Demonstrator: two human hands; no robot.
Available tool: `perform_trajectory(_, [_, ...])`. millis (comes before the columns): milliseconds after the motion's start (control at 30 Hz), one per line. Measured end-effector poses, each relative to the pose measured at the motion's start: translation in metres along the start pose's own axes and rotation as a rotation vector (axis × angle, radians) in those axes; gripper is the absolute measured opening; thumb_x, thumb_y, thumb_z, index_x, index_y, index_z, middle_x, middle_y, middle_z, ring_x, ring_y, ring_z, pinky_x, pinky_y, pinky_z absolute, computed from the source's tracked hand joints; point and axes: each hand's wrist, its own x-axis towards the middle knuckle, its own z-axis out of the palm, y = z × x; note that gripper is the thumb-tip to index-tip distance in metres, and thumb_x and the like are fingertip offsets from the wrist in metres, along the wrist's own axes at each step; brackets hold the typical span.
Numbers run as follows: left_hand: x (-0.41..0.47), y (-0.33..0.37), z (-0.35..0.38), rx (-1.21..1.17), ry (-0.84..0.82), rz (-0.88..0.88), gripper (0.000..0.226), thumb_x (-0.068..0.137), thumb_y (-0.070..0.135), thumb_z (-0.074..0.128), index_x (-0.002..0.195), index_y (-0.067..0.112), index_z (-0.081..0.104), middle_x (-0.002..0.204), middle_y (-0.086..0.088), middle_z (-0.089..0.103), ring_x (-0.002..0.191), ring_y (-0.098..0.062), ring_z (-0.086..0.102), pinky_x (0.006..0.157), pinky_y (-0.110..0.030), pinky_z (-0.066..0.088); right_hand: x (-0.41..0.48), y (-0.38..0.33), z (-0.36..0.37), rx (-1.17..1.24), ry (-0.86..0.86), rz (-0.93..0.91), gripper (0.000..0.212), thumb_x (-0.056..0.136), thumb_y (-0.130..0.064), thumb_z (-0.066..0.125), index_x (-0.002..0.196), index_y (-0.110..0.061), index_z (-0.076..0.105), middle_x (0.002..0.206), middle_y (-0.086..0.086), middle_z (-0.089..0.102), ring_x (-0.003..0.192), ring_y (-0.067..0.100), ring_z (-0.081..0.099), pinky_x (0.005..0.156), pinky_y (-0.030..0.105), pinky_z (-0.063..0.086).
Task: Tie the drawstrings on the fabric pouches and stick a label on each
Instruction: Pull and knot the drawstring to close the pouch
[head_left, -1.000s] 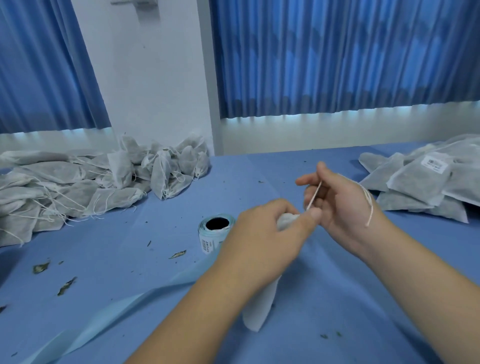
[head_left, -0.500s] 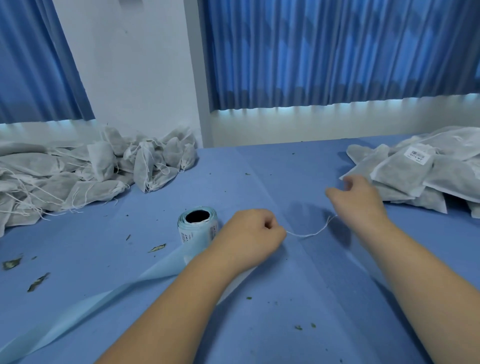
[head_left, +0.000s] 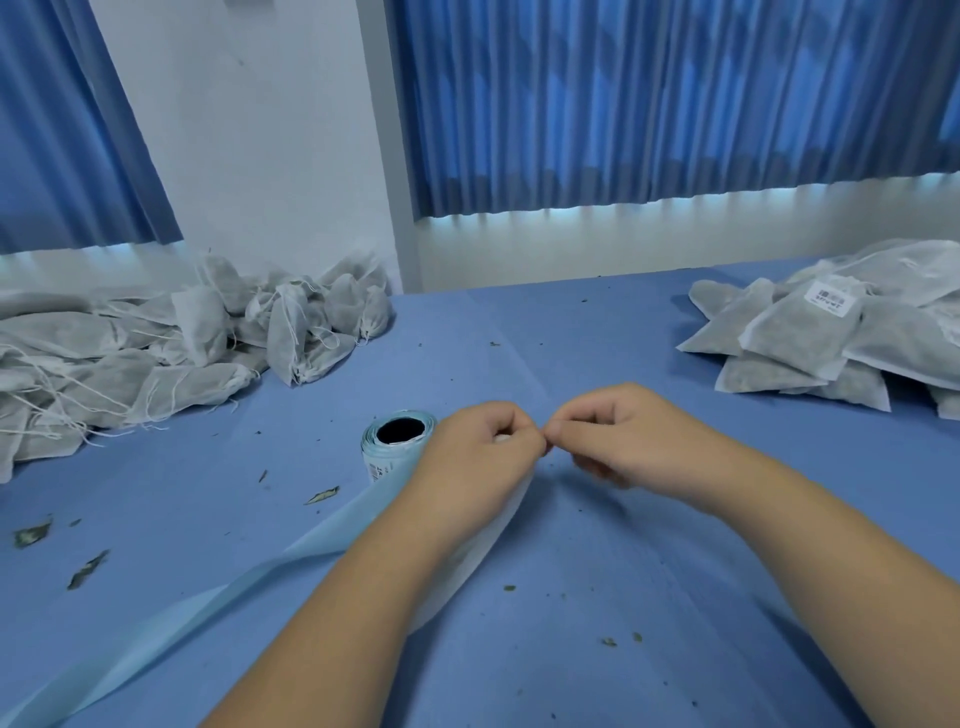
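Both hands meet over the middle of the blue worktop (head_left: 649, 597); the left hand (head_left: 467, 457) is curled round the neck of a white pouch (head_left: 483, 551), which trails under its wrist; the right hand (head_left: 618, 436) pinches fingertip to fingertip against it, though what it nips I cannot tell; a label roll (head_left: 395, 441) stands just left; loose pouches (head_left: 156, 358) far left, labelled ones (head_left: 831, 338) far right.

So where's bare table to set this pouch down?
Bare cloth lies far centre, between the left pouch pile and the labelled pile, and near right beside the right forearm. Crowded: the left edge, and near left where the label roll trails its liner strip.
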Motion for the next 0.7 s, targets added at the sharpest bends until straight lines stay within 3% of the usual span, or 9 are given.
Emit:
perform_trajectory(100, [-0.002, 0.001, -0.007, -0.050, -0.040, -0.015, 0.020, 0.080, 0.023, 0.059, 0.063, 0.022, 0.070, 0.072, 0.007, 0.068, 0.074, -0.004, 0.058, 0.074, -0.022, 0.044, -0.006, -0.004, -0.006, -0.022, 0.006, -0.040, 0.016, 0.086, -0.024, 0.066, 0.072, -0.021, 0.074, 0.053, -0.018, 0.054, 0.044, -0.001, 0.040, 0.045, 0.008, 0.031])
perform_trajectory(300, [-0.010, 0.011, -0.010, -0.097, -0.157, 0.000, 0.022, 0.073, 0.037, 0.056, 0.057, 0.025, 0.065, 0.056, 0.013, 0.048, 0.055, -0.003, 0.042, 0.057, -0.017, 0.033, -0.005, -0.004, -0.011, 0.165, 0.111, -0.066, 0.010, 0.085, -0.020, 0.070, 0.075, -0.018, 0.073, 0.050, -0.009, 0.036, 0.046, 0.011, 0.028, 0.045, 0.019, 0.026])
perform_trajectory(467, [-0.013, 0.019, -0.011, -0.261, -0.070, 0.048, 0.021, 0.078, 0.030, 0.060, 0.061, 0.023, 0.071, 0.055, 0.013, 0.053, 0.053, -0.002, 0.046, 0.053, -0.014, 0.036, -0.005, -0.007, 0.002, 0.261, 0.167, -0.094, 0.014, 0.085, -0.017, 0.069, 0.073, -0.020, 0.075, 0.049, -0.015, 0.050, 0.043, 0.005, 0.036, 0.044, 0.012, 0.030])
perform_trajectory(567, [-0.013, 0.020, -0.010, -0.319, 0.056, 0.049, 0.031, 0.088, 0.012, 0.060, 0.062, 0.020, 0.074, 0.059, 0.013, 0.063, 0.057, 0.001, 0.054, 0.056, -0.008, 0.041, -0.006, -0.009, 0.013, 0.125, 0.158, -0.121, 0.014, 0.084, -0.028, 0.069, 0.073, -0.023, 0.076, 0.056, -0.005, 0.047, 0.053, 0.006, 0.038, 0.053, 0.016, 0.031])
perform_trajectory(700, [-0.011, 0.019, -0.007, -0.209, 0.205, 0.045, 0.025, 0.089, 0.011, 0.060, 0.074, 0.018, 0.079, 0.078, 0.014, 0.074, 0.075, 0.011, 0.062, 0.063, 0.000, 0.040, -0.010, -0.006, 0.013, -0.165, 0.174, -0.198, 0.033, 0.090, -0.028, 0.063, 0.066, -0.007, 0.060, 0.050, -0.006, 0.028, 0.048, 0.007, 0.025, 0.046, 0.020, 0.021])
